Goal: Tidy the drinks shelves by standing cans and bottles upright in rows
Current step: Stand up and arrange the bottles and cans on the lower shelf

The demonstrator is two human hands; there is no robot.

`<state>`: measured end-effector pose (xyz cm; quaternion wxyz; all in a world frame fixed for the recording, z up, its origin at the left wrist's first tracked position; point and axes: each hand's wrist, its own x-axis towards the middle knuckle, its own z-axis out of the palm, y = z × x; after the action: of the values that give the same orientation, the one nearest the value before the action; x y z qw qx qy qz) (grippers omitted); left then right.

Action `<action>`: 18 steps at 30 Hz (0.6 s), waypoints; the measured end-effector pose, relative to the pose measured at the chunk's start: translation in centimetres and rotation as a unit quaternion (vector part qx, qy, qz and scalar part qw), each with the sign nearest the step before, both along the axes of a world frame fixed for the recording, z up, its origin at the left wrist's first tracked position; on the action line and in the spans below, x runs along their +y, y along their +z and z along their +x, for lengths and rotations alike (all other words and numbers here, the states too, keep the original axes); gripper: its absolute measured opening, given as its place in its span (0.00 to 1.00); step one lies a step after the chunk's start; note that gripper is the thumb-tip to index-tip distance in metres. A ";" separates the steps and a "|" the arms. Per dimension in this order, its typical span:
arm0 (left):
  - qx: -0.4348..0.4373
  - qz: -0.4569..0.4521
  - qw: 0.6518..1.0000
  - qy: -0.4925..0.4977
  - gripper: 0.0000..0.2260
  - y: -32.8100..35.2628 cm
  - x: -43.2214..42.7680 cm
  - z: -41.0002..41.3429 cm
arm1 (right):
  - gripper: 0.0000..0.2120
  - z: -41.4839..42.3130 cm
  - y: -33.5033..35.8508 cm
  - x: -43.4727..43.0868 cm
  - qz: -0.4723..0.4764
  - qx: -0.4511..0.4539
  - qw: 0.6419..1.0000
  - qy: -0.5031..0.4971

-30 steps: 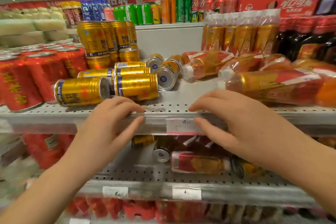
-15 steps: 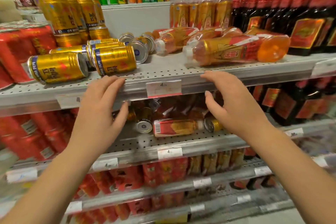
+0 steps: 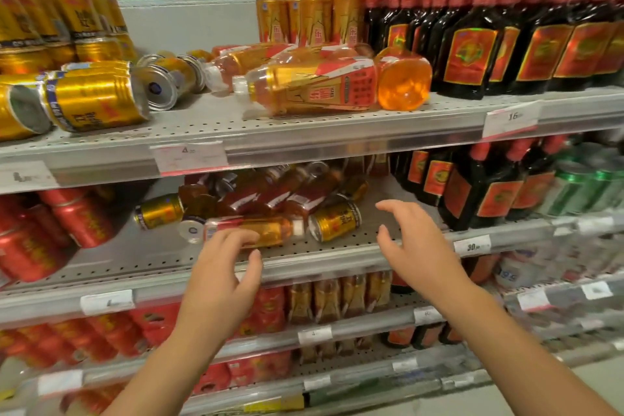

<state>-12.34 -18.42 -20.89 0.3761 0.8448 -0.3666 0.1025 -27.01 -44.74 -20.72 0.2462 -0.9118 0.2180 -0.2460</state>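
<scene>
On the middle shelf [image 3: 337,255] lies a jumble of fallen drinks: an amber bottle [image 3: 270,230] on its side at the front, a gold can [image 3: 334,220] to its right, another gold can [image 3: 158,211] at the left, and several dark red bottles [image 3: 270,194] behind. My left hand [image 3: 219,280] hovers at the shelf edge, fingertips just in front of the amber bottle, holding nothing. My right hand [image 3: 418,246] is spread open to the right of the gold can, empty. On the upper shelf [image 3: 304,138], gold cans [image 3: 94,103] and amber bottles [image 3: 314,88] also lie toppled.
Dark bottles with red labels [image 3: 472,189] stand right of the jumble, red cans [image 3: 50,230] to its left. Upright gold cans [image 3: 67,17] and amber bottles [image 3: 310,10] stand at the back of the upper shelf. Lower shelves hold red cartons and more bottles.
Both hands have dropped from the front edge of the upper shelf to the middle shelf. The view has shifted down and to the right.
</scene>
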 end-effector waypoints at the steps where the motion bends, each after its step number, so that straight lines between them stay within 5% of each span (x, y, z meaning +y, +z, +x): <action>1: 0.013 0.017 1.000 -0.002 0.09 -0.8 -1.2 -0.3 | 0.20 0.0 -0.7 -0.7 0.009 0.012 1.000 0.007; 9: -0.045 0.173 0.984 -0.023 0.12 -2.6 -9.2 1.6 | 0.16 4.4 -4.1 -5.2 0.048 0.062 0.997 -0.001; 14: -0.105 0.263 0.958 -0.034 0.29 -2.7 -13.7 4.4 | 0.22 10.4 -3.8 -8.5 0.121 0.021 0.992 -0.017; 18: -0.153 0.283 0.946 -0.051 0.34 -4.0 -15.7 5.0 | 0.32 13.2 -4.4 -10.3 0.135 0.037 0.990 -0.016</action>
<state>-7.37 -34.11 -24.86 0.0658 0.8708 -0.4759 0.1038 -13.80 -55.05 -25.10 0.3551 -0.8751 0.2723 -0.1842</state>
